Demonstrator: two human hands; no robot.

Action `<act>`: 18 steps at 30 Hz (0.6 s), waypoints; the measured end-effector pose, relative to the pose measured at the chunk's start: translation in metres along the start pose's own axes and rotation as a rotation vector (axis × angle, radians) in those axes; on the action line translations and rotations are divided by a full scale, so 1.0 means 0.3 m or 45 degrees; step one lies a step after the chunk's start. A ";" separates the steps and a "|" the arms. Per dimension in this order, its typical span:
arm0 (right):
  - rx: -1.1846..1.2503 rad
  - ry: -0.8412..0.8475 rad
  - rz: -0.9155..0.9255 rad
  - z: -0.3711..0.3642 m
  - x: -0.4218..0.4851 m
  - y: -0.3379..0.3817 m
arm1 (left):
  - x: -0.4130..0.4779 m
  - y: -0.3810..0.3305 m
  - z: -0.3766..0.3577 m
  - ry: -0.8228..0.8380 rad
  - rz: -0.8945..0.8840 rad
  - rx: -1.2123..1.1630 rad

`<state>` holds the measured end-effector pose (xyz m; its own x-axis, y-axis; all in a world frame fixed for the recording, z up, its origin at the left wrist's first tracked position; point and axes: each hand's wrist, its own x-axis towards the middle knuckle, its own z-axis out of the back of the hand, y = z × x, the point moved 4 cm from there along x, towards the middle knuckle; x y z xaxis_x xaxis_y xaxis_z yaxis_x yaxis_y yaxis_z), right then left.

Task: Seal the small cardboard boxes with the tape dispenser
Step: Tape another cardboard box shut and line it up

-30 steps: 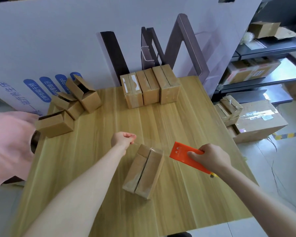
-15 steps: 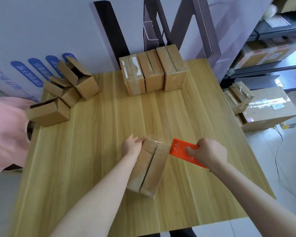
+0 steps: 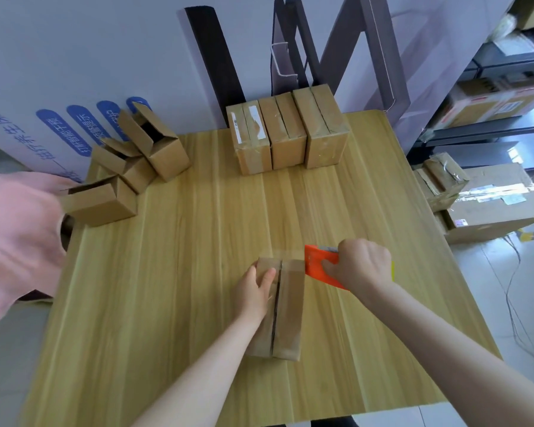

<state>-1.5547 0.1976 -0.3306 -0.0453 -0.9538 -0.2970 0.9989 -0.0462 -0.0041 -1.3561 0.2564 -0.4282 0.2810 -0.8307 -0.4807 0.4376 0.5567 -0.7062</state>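
Boxes with open flaps wait unsealed at the bench's left. Left hand lies flat, fingers straight, steadying the middle box; three taped boxes stand behind. Tape dispenser sits at the middle box's far end, gripped by the curled right hand; sealing seems just begun.

Blue ovals of white Chinese characters on white board at ten o'clock, not legible, white label on sealed box at twelve o'clock, print too small

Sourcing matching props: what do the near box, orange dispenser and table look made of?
The box looks like matte brown cardboard, with cut flap edges. The dispenser is smooth orange, likely plastic. The table shows light wood grain, perhaps laminate.
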 end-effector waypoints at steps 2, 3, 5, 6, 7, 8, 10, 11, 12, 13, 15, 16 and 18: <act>-0.094 -0.024 0.103 -0.015 0.003 0.076 | 0.002 -0.002 0.003 -0.024 -0.018 -0.003; -0.120 0.003 0.133 -0.044 0.006 0.107 | 0.002 -0.004 0.004 -0.027 -0.021 -0.009; -0.083 0.068 0.107 -0.098 0.022 0.123 | -0.002 -0.010 0.001 -0.028 0.018 -0.046; -0.027 0.084 0.051 -0.113 0.033 0.100 | -0.007 -0.015 -0.002 -0.041 0.062 -0.085; 0.059 0.094 -0.033 -0.121 0.043 0.061 | -0.018 -0.020 -0.007 -0.066 0.113 -0.135; 0.156 0.098 -0.122 -0.124 0.044 0.018 | -0.030 -0.021 -0.018 -0.101 0.163 -0.189; 0.357 0.062 -0.306 -0.129 0.024 -0.064 | -0.060 -0.016 -0.048 -0.211 0.237 -0.291; 0.483 0.019 -0.393 -0.121 0.005 -0.096 | -0.079 -0.015 -0.064 -0.282 0.274 -0.353; 0.641 -0.029 -0.468 -0.112 -0.019 -0.121 | -0.097 -0.013 -0.082 -0.349 0.314 -0.414; 0.829 -0.095 -0.512 -0.096 -0.044 -0.137 | -0.114 -0.011 -0.099 -0.412 0.348 -0.472; 1.220 -0.219 -0.570 -0.061 -0.111 -0.142 | -0.137 -0.013 -0.120 -0.474 0.369 -0.615; 1.380 -0.249 -0.616 -0.055 -0.147 -0.136 | -0.146 -0.015 -0.124 -0.454 0.371 -0.692; 1.620 -0.222 -0.711 -0.079 -0.210 -0.107 | -0.148 -0.008 -0.113 -0.405 0.341 -0.706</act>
<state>-1.5836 0.2661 -0.3344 -0.5234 -0.7403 -0.4220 0.1597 -0.5717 0.8048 -1.3987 0.2923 -0.4228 0.5921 -0.5797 -0.5598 -0.1596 0.5966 -0.7865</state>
